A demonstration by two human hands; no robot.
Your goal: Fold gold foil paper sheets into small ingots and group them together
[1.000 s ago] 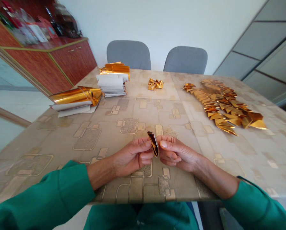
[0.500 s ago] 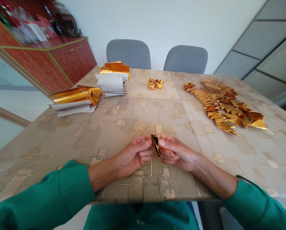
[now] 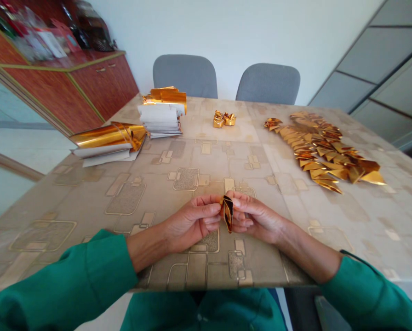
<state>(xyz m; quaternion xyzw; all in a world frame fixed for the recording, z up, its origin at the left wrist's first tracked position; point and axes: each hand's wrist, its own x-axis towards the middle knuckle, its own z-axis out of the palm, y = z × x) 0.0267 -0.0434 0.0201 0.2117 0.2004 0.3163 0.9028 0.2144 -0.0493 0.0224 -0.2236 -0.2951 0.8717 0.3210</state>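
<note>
Between my two hands, above the near part of the table, is a small folded piece of gold foil paper (image 3: 228,214). My left hand (image 3: 196,219) pinches its left side between thumb and fingers. The thumb and fingers of my right hand (image 3: 252,214) close on its right side. The piece stands on edge, its dark shiny folds turned toward me. Part of it is hidden behind my fingertips.
Gold foil sheets with white backs lie in a curled stack (image 3: 107,138) and a taller pile (image 3: 163,115) at the left. Folded gold shapes (image 3: 224,119) sit at the back middle. Many gold folded pieces (image 3: 323,149) spread over the right. Two grey chairs (image 3: 185,76) stand behind the table.
The folded gold paper has turned a little in my fingers and shifted slightly right; its opening looks wider now. Both hands keep their grip in nearly the same place.
</note>
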